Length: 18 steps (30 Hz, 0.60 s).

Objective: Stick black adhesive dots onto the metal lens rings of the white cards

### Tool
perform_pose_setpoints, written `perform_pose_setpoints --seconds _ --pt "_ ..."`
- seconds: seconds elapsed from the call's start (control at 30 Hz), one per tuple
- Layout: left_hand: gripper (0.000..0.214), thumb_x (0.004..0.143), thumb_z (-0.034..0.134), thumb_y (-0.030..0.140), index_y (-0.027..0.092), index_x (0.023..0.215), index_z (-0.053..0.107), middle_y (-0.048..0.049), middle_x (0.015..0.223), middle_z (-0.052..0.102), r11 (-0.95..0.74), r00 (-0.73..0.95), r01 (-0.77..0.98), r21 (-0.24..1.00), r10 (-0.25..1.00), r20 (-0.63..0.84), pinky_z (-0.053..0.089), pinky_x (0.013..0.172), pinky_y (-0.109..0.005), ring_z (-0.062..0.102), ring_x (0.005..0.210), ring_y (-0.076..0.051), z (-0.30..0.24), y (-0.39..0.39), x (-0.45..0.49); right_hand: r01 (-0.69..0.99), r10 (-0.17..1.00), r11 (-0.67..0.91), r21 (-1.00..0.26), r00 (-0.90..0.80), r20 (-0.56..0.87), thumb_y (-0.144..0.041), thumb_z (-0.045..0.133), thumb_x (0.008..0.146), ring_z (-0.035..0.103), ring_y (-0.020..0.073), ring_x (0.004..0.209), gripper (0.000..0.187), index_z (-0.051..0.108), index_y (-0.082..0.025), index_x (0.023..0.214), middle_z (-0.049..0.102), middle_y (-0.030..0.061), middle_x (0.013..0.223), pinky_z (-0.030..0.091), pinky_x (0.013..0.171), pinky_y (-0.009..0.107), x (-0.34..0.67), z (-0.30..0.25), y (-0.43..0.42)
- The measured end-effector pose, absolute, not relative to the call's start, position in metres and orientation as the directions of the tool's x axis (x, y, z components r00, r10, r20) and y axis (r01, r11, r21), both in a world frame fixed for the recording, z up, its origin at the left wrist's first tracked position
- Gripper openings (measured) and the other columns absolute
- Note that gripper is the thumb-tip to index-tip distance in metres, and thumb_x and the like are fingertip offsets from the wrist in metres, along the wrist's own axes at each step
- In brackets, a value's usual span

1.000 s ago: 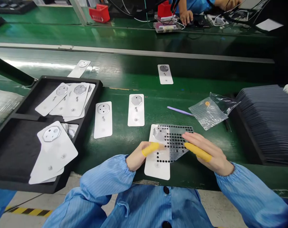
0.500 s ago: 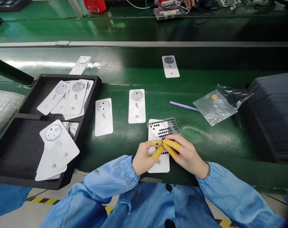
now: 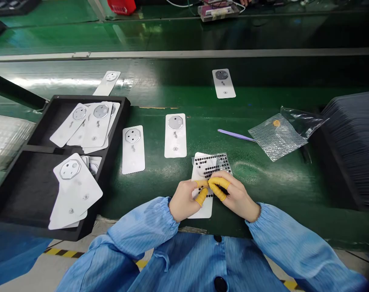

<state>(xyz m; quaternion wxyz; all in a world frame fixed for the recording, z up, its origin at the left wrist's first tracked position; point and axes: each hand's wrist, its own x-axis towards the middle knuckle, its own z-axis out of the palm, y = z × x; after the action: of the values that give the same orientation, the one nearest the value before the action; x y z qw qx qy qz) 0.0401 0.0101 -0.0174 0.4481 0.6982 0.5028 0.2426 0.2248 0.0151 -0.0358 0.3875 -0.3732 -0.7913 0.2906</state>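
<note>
A clear sheet with rows of small black dots [image 3: 223, 161] is held above a white phone-shaped panel [image 3: 205, 210] lying at the near edge of the bench. My left hand [image 3: 184, 200], with yellow finger cots on thumb and index, pinches the sheet's near part. My right hand [image 3: 234, 196], also in yellow cots, has thumb and index pressed together at the sheet, their tips meeting the left fingertips. Whether a loose dot sits between the right fingertips is too small to tell. The hands and sheet cover much of the panel.
Two white panels lie left of the hands, one nearer the middle [image 3: 175, 142]. A black tray [image 3: 17, 190] of stacked panels stands left. Purple tweezers [image 3: 236, 135], a bubble-wrap bag [image 3: 275, 140] and a dark stack [image 3: 354, 142] lie right. Another panel [image 3: 223, 87] lies farther back.
The sheet has shifted slightly right, and my right thumb and index are more curled. The panels at the back have moved a little to the right.
</note>
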Motion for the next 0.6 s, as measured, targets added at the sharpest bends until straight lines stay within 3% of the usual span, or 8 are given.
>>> perform_pose_setpoints --seconds 0.17,0.27,0.4,0.5,0.6 --pt "0.026 0.079 0.056 0.016 0.016 0.100 0.071 -0.0081 0.091 0.075 -0.085 0.389 0.490 0.867 0.912 -0.131 0.053 0.076 -0.033 0.070 0.082 -0.025 -0.016 0.011 0.039 0.334 0.789 0.588 -0.737 -0.438 0.430 -0.011 0.054 0.087 0.060 0.0159 0.092 0.025 0.057 -0.019 0.110 0.061 0.0090 0.101 0.054 0.077 0.030 0.226 -0.037 0.014" --pt "0.028 0.079 0.055 0.016 0.015 0.103 0.070 -0.0097 0.093 0.075 -0.088 0.420 0.475 0.875 0.897 -0.138 0.053 0.077 -0.035 0.069 0.084 -0.026 -0.016 0.012 0.041 0.355 0.825 0.542 -0.762 -0.396 0.403 -0.010 0.053 0.087 0.061 0.0148 0.088 0.019 0.058 -0.018 0.103 0.061 0.0080 0.097 0.054 0.075 0.029 0.224 -0.036 0.016" --pt "0.029 0.083 0.057 0.025 0.011 0.106 0.069 -0.0123 0.106 0.072 -0.023 0.424 0.416 0.909 0.889 -0.172 0.050 0.091 -0.037 0.067 0.098 -0.029 -0.006 0.015 0.030 0.389 0.893 0.443 -0.808 -0.276 0.356 -0.011 0.054 0.087 0.061 0.0145 0.086 0.011 0.058 -0.020 0.094 0.061 0.0058 0.093 0.053 0.076 0.029 0.222 -0.035 0.016" --pt "0.037 0.087 0.056 0.032 0.013 0.119 0.062 -0.0118 0.117 0.068 0.055 0.224 0.388 0.920 0.963 -0.152 0.047 0.097 -0.037 0.063 0.108 -0.027 0.009 0.011 0.007 0.438 0.881 0.467 -0.768 -0.305 0.361 -0.011 0.052 0.088 0.060 0.0152 0.089 0.013 0.057 -0.019 0.096 0.061 0.0070 0.097 0.053 0.078 0.030 0.223 -0.037 0.014" --pt "0.068 0.088 0.056 0.032 0.024 0.148 0.023 -0.0083 0.131 0.059 0.133 -0.076 0.242 0.961 0.990 -0.118 0.051 0.093 -0.037 0.062 0.109 -0.025 0.026 -0.003 -0.010 0.462 0.847 0.525 -0.715 -0.367 0.384 -0.010 0.051 0.088 0.061 0.0157 0.088 0.016 0.057 -0.019 0.100 0.061 0.0073 0.097 0.054 0.076 0.030 0.226 -0.034 0.015"
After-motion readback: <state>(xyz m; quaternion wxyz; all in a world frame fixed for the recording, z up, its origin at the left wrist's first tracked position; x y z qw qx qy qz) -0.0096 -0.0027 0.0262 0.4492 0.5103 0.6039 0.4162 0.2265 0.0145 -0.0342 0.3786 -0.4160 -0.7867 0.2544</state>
